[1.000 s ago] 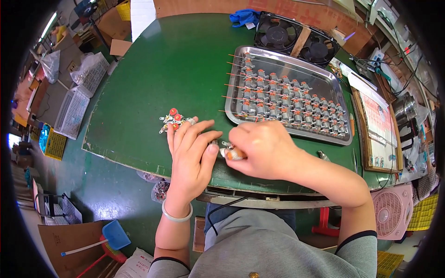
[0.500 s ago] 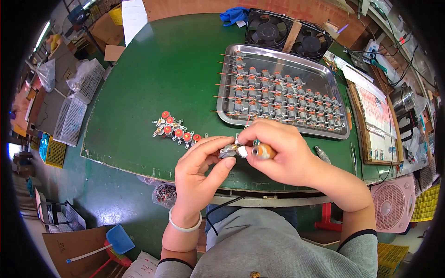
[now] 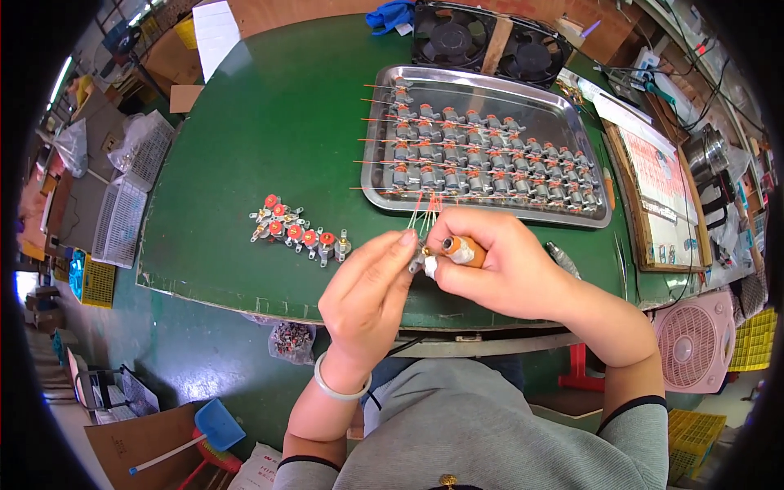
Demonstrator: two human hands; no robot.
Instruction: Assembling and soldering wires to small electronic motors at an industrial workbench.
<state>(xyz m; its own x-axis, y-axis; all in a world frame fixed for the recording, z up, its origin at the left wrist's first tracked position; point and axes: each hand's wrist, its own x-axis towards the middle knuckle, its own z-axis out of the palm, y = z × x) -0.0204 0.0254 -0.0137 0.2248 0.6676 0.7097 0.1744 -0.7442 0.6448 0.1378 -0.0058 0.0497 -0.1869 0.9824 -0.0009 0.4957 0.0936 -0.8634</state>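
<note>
My left hand [image 3: 363,286] is closed in a pinch on a small grey metal part [image 3: 416,263], mostly covered by the fingers. Against it, my right hand [image 3: 514,269] grips a stubby orange-brown handle [image 3: 462,251]; a white wrap covers a fingertip there. Several thin red-tipped wires [image 3: 426,211] fan out beyond the fingertips; which hand holds them is hard to see. Left of my hands lies a cluster of small metal parts with red discs [image 3: 295,232] and side tabs. Behind my hands, a steel tray [image 3: 374,122] carries rows of similar grey parts, with thin red wires along the rows.
Two black fans [image 3: 453,37] stand behind the tray on the green table [image 3: 245,122]. To the right are a framed board [image 3: 653,196] with a sheet on it and a grey tapered tool [image 3: 562,260]. A pink box fan [image 3: 694,347] stands beyond the table's right edge.
My left hand has turned, its fingers now drawn together over the small part. A fan of red-tipped wires shows more clearly beyond my fingertips. The whole view has shifted slightly.
</note>
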